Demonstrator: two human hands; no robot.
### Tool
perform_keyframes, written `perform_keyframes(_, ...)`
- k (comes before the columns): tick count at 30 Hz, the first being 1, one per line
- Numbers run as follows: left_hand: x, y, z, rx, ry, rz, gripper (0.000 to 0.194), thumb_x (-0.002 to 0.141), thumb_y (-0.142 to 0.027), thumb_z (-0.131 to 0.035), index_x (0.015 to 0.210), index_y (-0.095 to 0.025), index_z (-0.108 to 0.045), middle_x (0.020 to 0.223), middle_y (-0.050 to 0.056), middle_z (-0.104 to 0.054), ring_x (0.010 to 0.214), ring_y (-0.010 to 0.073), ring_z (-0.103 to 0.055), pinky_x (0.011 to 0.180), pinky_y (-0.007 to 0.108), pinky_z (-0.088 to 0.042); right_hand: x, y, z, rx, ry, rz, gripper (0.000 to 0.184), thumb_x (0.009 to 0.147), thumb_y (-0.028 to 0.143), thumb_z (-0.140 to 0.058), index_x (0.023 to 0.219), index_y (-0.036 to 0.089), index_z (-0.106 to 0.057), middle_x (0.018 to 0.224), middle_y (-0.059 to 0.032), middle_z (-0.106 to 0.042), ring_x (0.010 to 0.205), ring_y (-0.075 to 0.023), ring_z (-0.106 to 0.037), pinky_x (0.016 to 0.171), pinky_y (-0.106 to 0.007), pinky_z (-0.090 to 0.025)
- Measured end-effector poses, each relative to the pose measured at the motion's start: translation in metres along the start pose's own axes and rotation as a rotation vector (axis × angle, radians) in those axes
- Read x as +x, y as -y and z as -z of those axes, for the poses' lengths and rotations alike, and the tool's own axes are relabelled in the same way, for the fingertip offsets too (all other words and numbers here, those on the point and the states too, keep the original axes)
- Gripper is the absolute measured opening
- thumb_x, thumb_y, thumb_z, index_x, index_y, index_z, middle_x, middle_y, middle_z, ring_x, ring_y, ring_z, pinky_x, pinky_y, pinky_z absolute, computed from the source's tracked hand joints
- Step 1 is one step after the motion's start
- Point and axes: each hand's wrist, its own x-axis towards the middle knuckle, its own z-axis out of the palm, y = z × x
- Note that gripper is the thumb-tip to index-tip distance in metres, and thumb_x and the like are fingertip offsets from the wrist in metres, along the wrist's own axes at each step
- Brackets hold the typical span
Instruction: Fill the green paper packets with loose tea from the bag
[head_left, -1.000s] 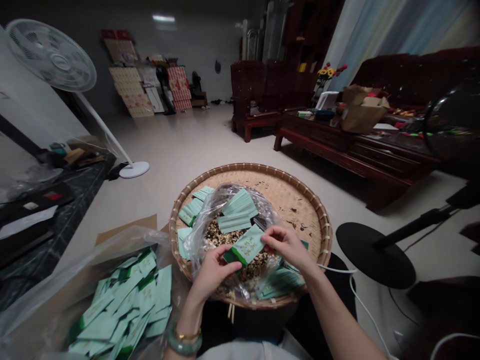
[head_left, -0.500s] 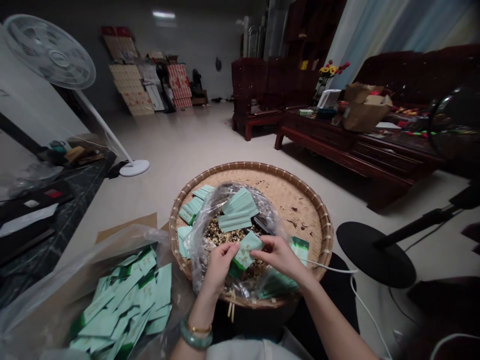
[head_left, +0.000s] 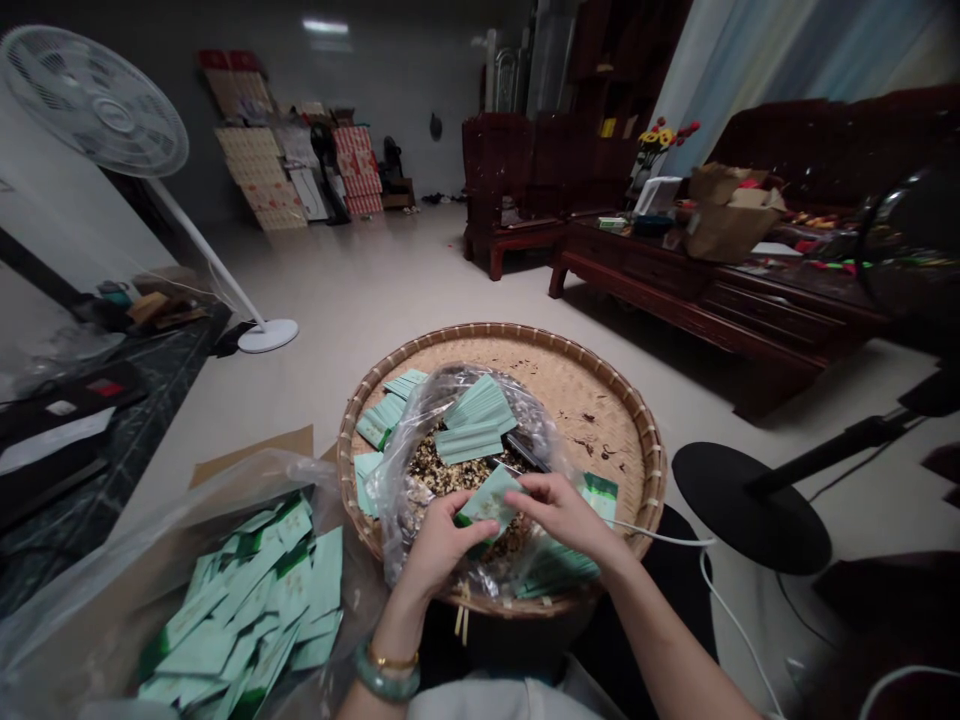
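Note:
A pale green paper packet (head_left: 491, 495) with a darker green end is held between my two hands. My left hand (head_left: 444, 535) pinches its lower left part, thumb on the front. At its right edge, my right hand (head_left: 559, 510) grips it between thumb and fingers. Beneath them lies an open clear plastic bag (head_left: 401, 455) holding a dark and pale loose dry mix (head_left: 450, 475). Fanned stacks of green packets (head_left: 476, 420) rest on the mix, beside a dark flat object (head_left: 527, 452) I cannot make out. All this sits in a round woven bamboo tray (head_left: 600, 385).
More packets (head_left: 382, 420) lie along the tray's left side. A plastic-lined box of loose packets (head_left: 247, 610) stands at lower left. A white cord (head_left: 664, 540) crosses the tray's right rim. Floor fans stand left (head_left: 270, 335) and right (head_left: 750, 510); a dark wooden table (head_left: 675, 290) is behind.
My left thumb has shifted across the front of the packet, and the left fingers have moved behind it. The packet has turned slightly between my hands.

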Motion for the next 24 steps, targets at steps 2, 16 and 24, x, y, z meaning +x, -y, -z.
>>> perform_keyframes(2,-0.001,-0.003,0.002,0.031,0.016,-0.003,0.032,0.058,-0.026,-0.075,0.086,-0.013,-0.071,0.075,0.001,-0.068,0.069,0.0165,-0.057,0.068,0.025,-0.043,-0.001,0.005,0.006,0.063,0.033,-0.030,0.049,0.085,0.057,-0.047,0.071,0.015,-0.066,0.064,-0.0012,-0.058,0.056,-0.0123,-0.051,0.052,-0.023,-0.044)
perform_keyframes(16,-0.005,-0.016,0.011,0.234,0.138,-0.076,0.035,0.057,-0.013,-0.069,0.091,-0.015,-0.074,0.086,0.002,-0.073,0.081,0.0223,-0.062,0.076,0.029,-0.046,0.011,0.019,0.011,0.017,0.434,0.062,0.038,0.063,0.049,-0.075,0.077,0.014,-0.075,0.062,0.0010,-0.065,0.065,-0.0167,-0.059,0.070,-0.028,-0.050)
perform_keyframes(24,-0.005,-0.016,0.014,0.168,0.106,-0.064,0.047,0.055,-0.010,-0.070,0.102,-0.016,-0.071,0.099,0.006,-0.073,0.092,0.0252,-0.062,0.086,0.034,-0.045,0.017,0.008,0.000,-0.035,0.249,0.124,0.034,0.070,0.047,-0.071,0.068,0.013,-0.075,0.059,0.0005,-0.062,0.061,-0.0150,-0.056,0.058,-0.024,-0.045)
